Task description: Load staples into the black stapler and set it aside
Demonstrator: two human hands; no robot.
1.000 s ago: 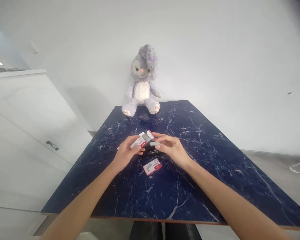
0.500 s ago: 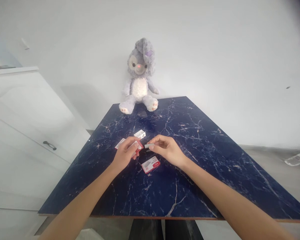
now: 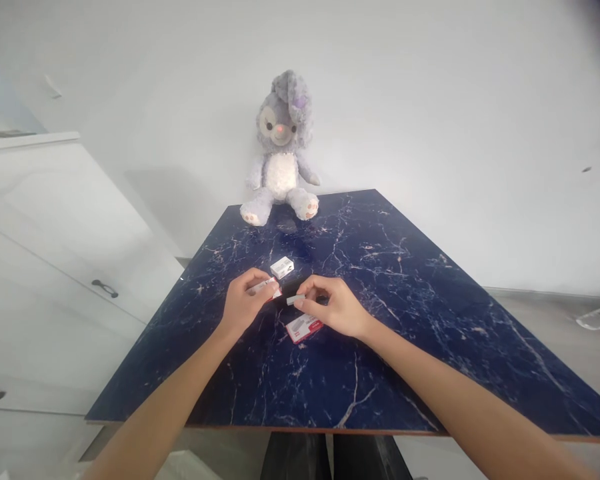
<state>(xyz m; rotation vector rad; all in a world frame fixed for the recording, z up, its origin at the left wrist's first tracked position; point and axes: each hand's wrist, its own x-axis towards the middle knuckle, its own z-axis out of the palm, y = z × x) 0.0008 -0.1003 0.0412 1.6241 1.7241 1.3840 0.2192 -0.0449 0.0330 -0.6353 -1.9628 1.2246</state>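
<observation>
Head view. The left grip is closed about a red-and-white box; the right grip, thumb and fingers nearly together, pinches a small grey strip. A white box lies just beyond the left grip. A flat carton lies on the bench, nearer the wearer than the right grip, which partly covers it.

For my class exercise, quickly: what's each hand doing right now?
Left hand: closed, holding a red-and-white box.
Right hand: closed, pinching a small grey bar.
</observation>
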